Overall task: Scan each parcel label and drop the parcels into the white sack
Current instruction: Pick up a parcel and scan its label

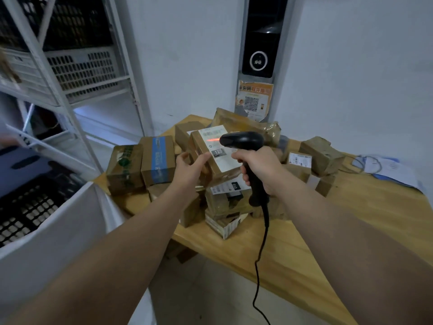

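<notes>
Two bare forearms (131, 249) are reaching in from the lower edge toward a light wooden table (304, 231). The left hand (187, 170) is holding a brown cardboard parcel (203, 165) at its left edge, thumb on the side face and fingers curling onto the front. The parcel is sitting tilted at the top of the heap; whether it is lifted clear of the boxes below cannot be told. The right hand (260, 167) is gripping the handle of a black handheld barcode scanner (241, 140), whose head is hanging just above the parcel's white shipping label (218, 148). A red scan line (212, 140) is falling across the upper part of that label. A black cable (260, 254) is trailing from the scanner's handle down past the table edge.

More brown boxes are lying piled on the table around the held parcel: a green-printed box (124, 170) and a blue-taped box (158, 158) are standing side by side to the left, and a box labelled "010" (225, 193) is lying directly below. The open white sack (58, 231) is standing at lower left, beside the table's near corner. White metal shelving (58, 90) is rising behind it. An orange poster with a QR code (255, 102) is hanging on the wall behind the heap.
</notes>
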A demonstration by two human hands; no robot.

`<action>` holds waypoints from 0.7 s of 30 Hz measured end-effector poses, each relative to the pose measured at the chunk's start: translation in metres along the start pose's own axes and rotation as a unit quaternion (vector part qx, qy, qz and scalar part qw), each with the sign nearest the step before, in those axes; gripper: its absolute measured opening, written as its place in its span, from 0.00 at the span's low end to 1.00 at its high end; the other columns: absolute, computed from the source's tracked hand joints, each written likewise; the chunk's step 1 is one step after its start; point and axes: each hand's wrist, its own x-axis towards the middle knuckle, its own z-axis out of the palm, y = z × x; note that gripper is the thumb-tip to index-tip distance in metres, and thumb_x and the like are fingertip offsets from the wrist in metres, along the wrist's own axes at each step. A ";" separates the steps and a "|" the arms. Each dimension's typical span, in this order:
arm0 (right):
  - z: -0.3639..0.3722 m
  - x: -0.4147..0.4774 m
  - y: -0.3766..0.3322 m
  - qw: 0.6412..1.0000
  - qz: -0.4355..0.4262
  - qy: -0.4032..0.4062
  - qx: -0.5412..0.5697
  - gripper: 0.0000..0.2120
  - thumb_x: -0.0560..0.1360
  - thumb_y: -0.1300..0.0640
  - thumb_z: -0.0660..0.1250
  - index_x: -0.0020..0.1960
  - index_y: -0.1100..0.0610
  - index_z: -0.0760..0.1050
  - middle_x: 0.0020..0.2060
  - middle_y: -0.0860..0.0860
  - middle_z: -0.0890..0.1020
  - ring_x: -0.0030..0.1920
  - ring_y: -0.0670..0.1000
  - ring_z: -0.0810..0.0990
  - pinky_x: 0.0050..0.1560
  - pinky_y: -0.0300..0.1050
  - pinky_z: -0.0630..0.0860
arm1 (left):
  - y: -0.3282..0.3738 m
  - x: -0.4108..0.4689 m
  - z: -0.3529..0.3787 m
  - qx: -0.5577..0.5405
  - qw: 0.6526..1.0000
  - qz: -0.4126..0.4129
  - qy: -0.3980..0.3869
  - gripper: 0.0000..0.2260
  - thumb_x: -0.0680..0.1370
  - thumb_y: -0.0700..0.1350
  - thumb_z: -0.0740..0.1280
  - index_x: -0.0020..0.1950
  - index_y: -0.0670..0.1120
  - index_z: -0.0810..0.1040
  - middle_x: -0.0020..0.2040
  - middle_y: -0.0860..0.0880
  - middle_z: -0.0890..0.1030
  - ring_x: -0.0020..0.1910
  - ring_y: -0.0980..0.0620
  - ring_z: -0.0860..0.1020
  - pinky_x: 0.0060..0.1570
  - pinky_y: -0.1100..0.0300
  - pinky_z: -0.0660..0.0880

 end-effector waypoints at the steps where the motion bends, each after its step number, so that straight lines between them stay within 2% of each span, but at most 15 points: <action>1: 0.006 -0.002 0.004 1.000 0.001 -0.014 0.000 0.08 0.74 0.55 0.70 0.42 0.59 0.76 0.26 0.52 0.74 0.25 0.50 0.72 0.27 0.42 0.71 | -0.002 -0.007 -0.005 -0.009 1.000 -0.002 0.007 0.33 0.75 0.50 0.71 0.74 0.48 0.58 0.64 0.44 0.74 0.55 0.47 0.78 0.36 0.58 0.80; 2: 0.013 -0.003 0.008 1.000 0.000 -0.030 -0.002 0.08 0.74 0.55 0.70 0.41 0.60 0.76 0.26 0.53 0.74 0.25 0.50 0.72 0.27 0.42 0.71 | -0.005 -0.014 -0.012 -0.020 1.000 -0.001 0.017 0.31 0.76 0.49 0.70 0.74 0.48 0.58 0.63 0.44 0.74 0.52 0.48 0.79 0.30 0.62 0.78; 3: 0.022 -0.005 0.011 0.999 -0.001 -0.045 -0.001 0.09 0.74 0.56 0.71 0.40 0.60 0.76 0.26 0.53 0.74 0.25 0.50 0.72 0.27 0.42 0.71 | -0.009 -0.018 -0.021 -0.028 0.999 0.002 0.032 0.30 0.76 0.49 0.70 0.73 0.48 0.59 0.62 0.44 0.75 0.51 0.49 0.79 0.29 0.63 0.77; 7: 0.063 -0.013 0.026 0.995 0.000 -0.102 0.013 0.11 0.73 0.55 0.71 0.38 0.60 0.75 0.26 0.53 0.74 0.26 0.51 0.72 0.29 0.43 0.71 | -0.032 -0.032 -0.070 -0.014 0.995 0.017 0.102 0.31 0.75 0.54 0.70 0.73 0.49 0.60 0.63 0.44 0.75 0.54 0.47 0.78 0.50 0.54 0.79; 10: 0.097 -0.019 0.040 0.989 0.009 -0.144 0.045 0.11 0.74 0.57 0.71 0.38 0.61 0.75 0.26 0.54 0.74 0.25 0.51 0.72 0.28 0.42 0.71 | -0.049 -0.043 -0.111 -0.018 0.990 0.025 0.137 0.28 0.76 0.53 0.69 0.72 0.49 0.61 0.60 0.46 0.76 0.54 0.49 0.78 0.44 0.58 0.78; 14: 0.146 -0.022 0.070 0.981 0.048 -0.181 0.043 0.08 0.74 0.58 0.71 0.40 0.62 0.77 0.27 0.54 0.74 0.26 0.51 0.73 0.29 0.42 0.72 | -0.078 -0.050 -0.174 -0.023 0.982 0.006 0.187 0.26 0.77 0.52 0.68 0.71 0.48 0.64 0.59 0.44 0.78 0.49 0.49 0.80 0.41 0.58 0.78; 17: 0.187 -0.019 0.099 0.978 0.081 -0.189 0.019 0.12 0.73 0.59 0.72 0.33 0.60 0.74 0.24 0.53 0.73 0.25 0.51 0.71 0.29 0.43 0.70 | -0.106 -0.053 -0.221 -0.012 0.972 -0.020 0.234 0.26 0.78 0.51 0.68 0.72 0.47 0.63 0.62 0.44 0.76 0.50 0.50 0.80 0.38 0.60 0.76; 19: 0.216 -0.016 0.118 0.976 0.095 -0.193 0.002 0.14 0.73 0.61 0.72 0.32 0.60 0.73 0.23 0.53 0.73 0.24 0.51 0.71 0.28 0.42 0.70 | -0.122 -0.051 -0.253 0.005 0.966 -0.035 0.258 0.25 0.78 0.50 0.67 0.72 0.47 0.62 0.61 0.45 0.76 0.47 0.53 0.79 0.35 0.63 0.75; 21: 0.244 -0.010 0.137 0.974 0.110 -0.199 -0.018 0.13 0.74 0.62 0.71 0.32 0.61 0.72 0.24 0.54 0.73 0.24 0.51 0.71 0.27 0.40 0.69 | -0.138 -0.046 -0.287 0.022 0.960 -0.055 0.274 0.26 0.78 0.49 0.68 0.72 0.47 0.62 0.61 0.46 0.75 0.46 0.55 0.78 0.37 0.63 0.75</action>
